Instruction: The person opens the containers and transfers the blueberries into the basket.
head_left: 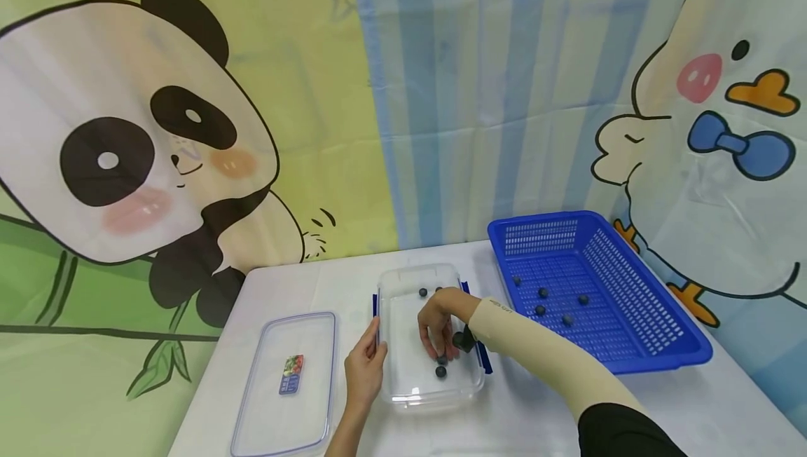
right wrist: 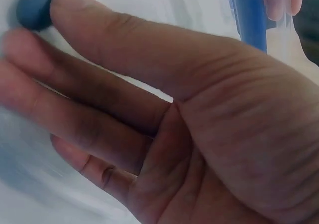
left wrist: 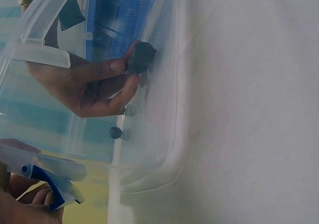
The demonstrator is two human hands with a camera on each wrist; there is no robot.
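Observation:
A clear plastic container with blue latches stands on the white table, its lid off. My left hand grips its left side by the rim and blue latch. Inside the container, my right hand reaches down with a dark blueberry at the tips of thumb and index finger, which pinch it near the floor. Another blueberry lies just in front of those fingertips. Farther back in the container sits a blueberry, and one more beside it is partly hidden by the right hand.
A blue slotted basket at the right holds several blueberries. To the left lies a clear lid with a coloured label. Printed curtains hang behind the table.

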